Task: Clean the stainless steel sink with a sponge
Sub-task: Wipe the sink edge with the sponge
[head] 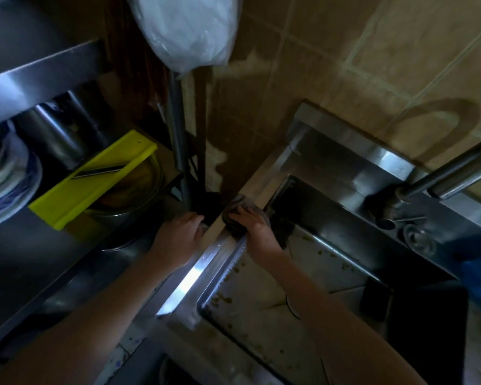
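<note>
Two hands work the far-left rim corner of the sink (pixel 197 270): the right hand (pixel 254 225) presses the sponge (pixel 238 202) with fingers spread, the left hand (pixel 178 236) braces beside it, its finger state unclear, and the soiled basin likely comes next.

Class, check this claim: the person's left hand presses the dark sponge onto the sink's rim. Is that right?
No. The head view shows the right hand pressing the dark sponge onto the sink's rim; the left hand rests beside it, off the sponge.
</note>
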Motion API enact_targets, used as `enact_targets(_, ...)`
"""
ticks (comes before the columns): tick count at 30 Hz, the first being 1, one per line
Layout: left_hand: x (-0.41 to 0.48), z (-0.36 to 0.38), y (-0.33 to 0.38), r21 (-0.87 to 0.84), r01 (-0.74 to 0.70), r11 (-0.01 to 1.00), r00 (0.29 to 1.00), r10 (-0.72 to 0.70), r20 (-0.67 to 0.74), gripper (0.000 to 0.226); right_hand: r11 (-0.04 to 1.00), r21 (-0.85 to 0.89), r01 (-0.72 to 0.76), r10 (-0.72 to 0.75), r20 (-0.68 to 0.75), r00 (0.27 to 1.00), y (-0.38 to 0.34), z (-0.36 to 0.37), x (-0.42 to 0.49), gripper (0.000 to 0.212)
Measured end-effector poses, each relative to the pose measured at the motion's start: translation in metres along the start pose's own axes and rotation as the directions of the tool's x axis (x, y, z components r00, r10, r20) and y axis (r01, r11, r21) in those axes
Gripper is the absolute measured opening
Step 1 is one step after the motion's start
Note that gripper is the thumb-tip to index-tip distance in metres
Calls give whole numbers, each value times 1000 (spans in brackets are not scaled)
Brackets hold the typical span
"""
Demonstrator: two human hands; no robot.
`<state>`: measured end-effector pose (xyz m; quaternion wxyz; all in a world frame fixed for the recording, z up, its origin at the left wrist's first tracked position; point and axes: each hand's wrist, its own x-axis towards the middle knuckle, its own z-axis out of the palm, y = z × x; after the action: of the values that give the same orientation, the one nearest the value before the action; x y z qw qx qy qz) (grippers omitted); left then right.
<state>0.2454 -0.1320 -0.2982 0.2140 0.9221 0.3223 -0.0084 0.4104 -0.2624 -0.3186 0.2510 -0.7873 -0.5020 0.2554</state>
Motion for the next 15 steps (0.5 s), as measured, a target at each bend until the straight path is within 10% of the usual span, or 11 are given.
enact_targets(15,-110,7,-41,-51,126,991,991,-124,51,34,999,11,41,-42,83,996,-61,65,-67,58)
